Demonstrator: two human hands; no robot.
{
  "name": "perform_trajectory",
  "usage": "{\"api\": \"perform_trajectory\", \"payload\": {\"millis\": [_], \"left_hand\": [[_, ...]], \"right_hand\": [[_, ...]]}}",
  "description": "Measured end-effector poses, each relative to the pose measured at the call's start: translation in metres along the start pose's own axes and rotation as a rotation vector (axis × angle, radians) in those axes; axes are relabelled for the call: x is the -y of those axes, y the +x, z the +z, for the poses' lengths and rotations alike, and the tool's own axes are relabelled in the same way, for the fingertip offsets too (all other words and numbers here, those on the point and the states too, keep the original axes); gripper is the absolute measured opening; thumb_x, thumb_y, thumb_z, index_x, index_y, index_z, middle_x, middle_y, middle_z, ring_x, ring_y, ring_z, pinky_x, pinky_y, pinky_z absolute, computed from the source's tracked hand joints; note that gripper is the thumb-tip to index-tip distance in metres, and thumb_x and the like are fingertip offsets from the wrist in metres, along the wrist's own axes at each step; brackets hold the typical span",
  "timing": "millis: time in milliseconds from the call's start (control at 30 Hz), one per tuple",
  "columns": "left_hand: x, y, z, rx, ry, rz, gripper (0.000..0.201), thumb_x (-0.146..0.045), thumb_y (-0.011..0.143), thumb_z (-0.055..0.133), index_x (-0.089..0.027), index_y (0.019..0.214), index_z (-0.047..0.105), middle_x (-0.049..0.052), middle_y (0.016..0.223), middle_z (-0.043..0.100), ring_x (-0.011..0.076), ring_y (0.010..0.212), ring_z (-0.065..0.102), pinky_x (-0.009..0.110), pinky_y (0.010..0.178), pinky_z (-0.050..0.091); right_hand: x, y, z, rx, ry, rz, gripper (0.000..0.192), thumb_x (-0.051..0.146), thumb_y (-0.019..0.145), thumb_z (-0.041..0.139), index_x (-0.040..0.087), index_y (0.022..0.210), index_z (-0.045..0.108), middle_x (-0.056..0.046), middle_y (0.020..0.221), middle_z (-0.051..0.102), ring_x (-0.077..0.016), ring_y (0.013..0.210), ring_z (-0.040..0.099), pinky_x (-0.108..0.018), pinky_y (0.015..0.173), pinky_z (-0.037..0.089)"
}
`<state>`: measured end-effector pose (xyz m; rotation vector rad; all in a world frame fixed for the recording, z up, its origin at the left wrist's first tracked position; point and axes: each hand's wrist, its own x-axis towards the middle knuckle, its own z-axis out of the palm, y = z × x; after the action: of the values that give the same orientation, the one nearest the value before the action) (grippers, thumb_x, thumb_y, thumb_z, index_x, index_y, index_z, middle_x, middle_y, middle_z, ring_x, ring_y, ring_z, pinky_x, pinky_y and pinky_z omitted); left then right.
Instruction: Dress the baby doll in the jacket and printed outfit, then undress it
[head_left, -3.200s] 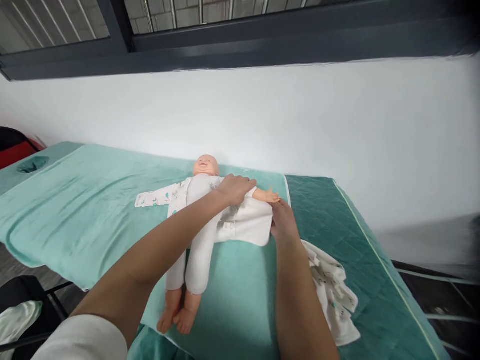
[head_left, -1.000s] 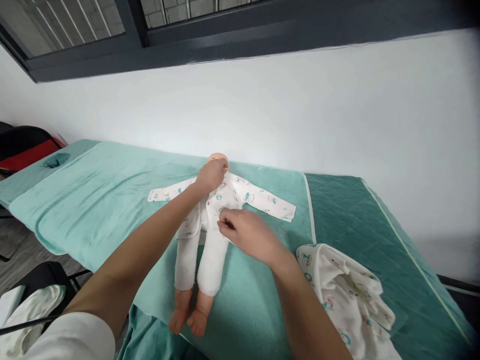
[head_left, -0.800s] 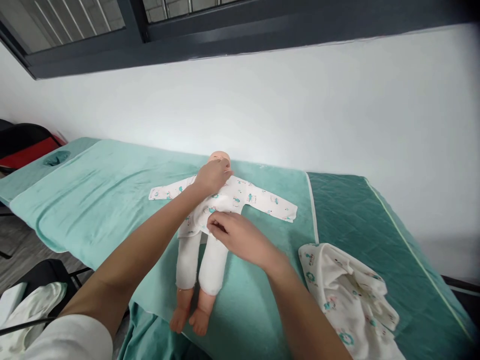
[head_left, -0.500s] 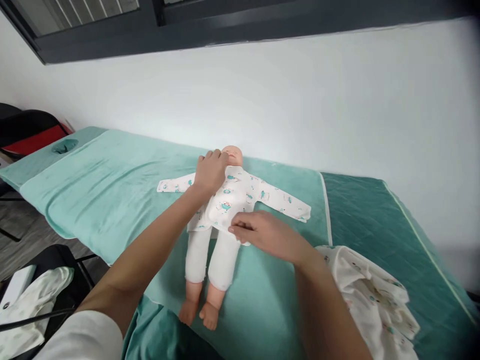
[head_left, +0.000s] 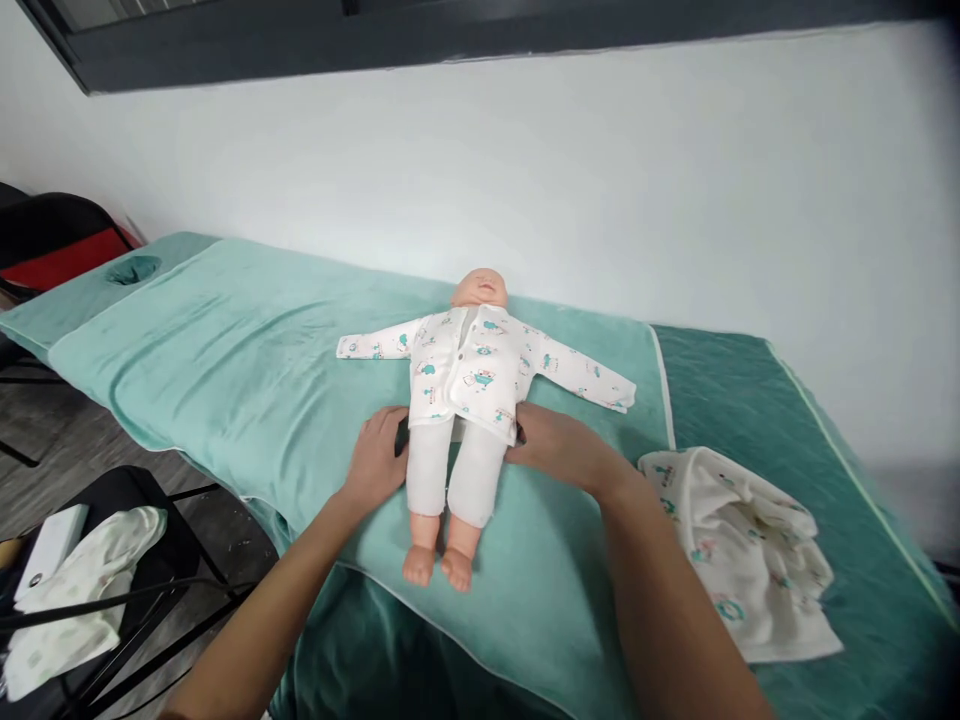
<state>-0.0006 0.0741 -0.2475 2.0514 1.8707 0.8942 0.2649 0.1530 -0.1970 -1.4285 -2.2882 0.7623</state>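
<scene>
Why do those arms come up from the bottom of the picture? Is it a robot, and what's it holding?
No robot here! Those are a person's own bare arms. The camera is worn on the person's head, looking forward and down, so you see roughly what they see. A doll lies face up on a light green blanket, in a patterned white jacket. The left hand and right hand are on either side of its hips. I can't tell whether they grip anything. A crumpled patterned cloth lies to the right.

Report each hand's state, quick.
Left hand: curled beside the baby doll at hip level; grip cannot be told.
Right hand: curled at the printed jacket's hem; grip cannot be told.
</scene>
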Motion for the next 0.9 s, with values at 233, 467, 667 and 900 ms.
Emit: {"api": "perform_trajectory", "payload": {"millis": [233,467,667,900], "left_hand": [[-0.005,0.003,0.001,-0.01,0.08,-0.004,0.02,-0.023,0.087,0.057,-0.022,0.106,0.062,0.005,0.129,0.063,0.0238,0.117,0.056,0.039,0.099,0.041],[-0.016,0.011,0.006,-0.017,0.161,0.019,0.022,-0.024,0.093,0.048,-0.021,0.107,0.065,0.008,0.125,0.065,0.0257,0.112,0.058,0.041,0.094,0.041],[-0.009,-0.001,0.002,-0.131,0.102,-0.07,0.016,-0.023,0.094,0.046,-0.022,0.089,0.061,0.007,0.113,0.068,0.0235,0.107,0.059,0.038,0.093,0.043],[-0.014,0.006,0.008,-0.106,0.295,-0.108,0.016,-0.03,0.093,0.051,-0.021,0.103,0.06,0.01,0.117,0.066,0.0284,0.108,0.056,0.042,0.091,0.039]], "right_hand": [[-0.013,-0.025,0.049,-0.265,0.006,0.112,0.025,0.033,0.091,0.042,0.019,0.089,0.062,-0.007,0.088,0.069,-0.021,0.079,0.058,-0.029,0.07,0.037],[0.001,-0.031,0.055,-0.324,-0.124,0.299,0.042,0.037,0.095,0.038,0.018,0.069,0.066,-0.01,0.074,0.07,-0.0189,0.066,0.054,-0.029,0.059,0.023],[0.001,-0.044,0.058,-0.369,-0.172,0.414,0.038,0.042,0.094,0.043,0.019,0.076,0.069,-0.01,0.079,0.07,-0.0199,0.069,0.055,-0.029,0.058,0.022],[0.001,-0.041,0.064,-0.449,-0.142,0.374,0.025,0.032,0.092,0.045,0.02,0.108,0.06,-0.007,0.097,0.069,-0.0208,0.082,0.058,-0.028,0.063,0.028]]}}
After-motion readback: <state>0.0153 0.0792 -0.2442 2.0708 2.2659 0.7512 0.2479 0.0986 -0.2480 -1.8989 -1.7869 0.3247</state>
